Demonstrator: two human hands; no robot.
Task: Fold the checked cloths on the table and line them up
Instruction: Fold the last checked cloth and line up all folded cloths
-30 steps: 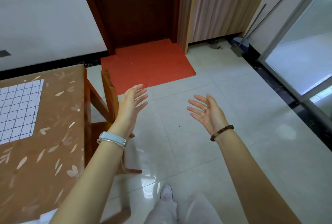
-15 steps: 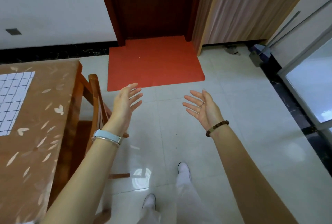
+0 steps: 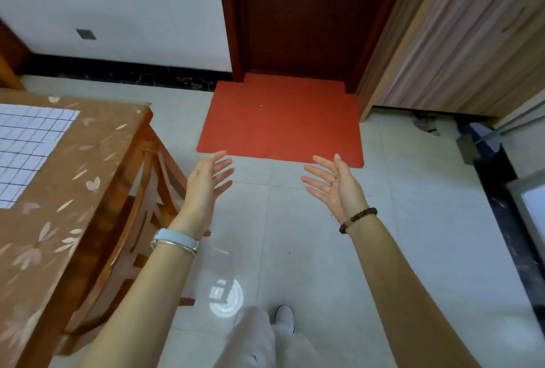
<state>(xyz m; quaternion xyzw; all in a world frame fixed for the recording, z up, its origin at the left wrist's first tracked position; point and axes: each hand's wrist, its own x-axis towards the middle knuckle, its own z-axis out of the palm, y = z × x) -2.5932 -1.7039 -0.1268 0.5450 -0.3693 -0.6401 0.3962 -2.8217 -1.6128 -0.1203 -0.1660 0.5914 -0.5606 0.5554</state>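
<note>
The pale tiled floor lies under both my hands, which hang in the air above it and touch nothing. The table, under a brown flowered cover, stands well to the left of my left hand, with its near corner pointing toward that hand. The dark wooden door is straight ahead, beyond my fingertips, and the red mat lies in front of it, its near edge just past the tips of both hands as I see them.

The checked cloth, white with dark lines, lies flat on the table far to the left of my left hand, cut off by the edge of view. A wooden chair stands between the table and my left wrist.

My left hand is spread wide with its fingers straight, its palm turned inward, and it holds nothing. My right hand faces it, palm inward, fingers straight and apart, also bare of any load. The two are apart.

A pale blue watch circles my left wrist, a dark bead bracelet my right, and a ring sits on one right finger.
</note>
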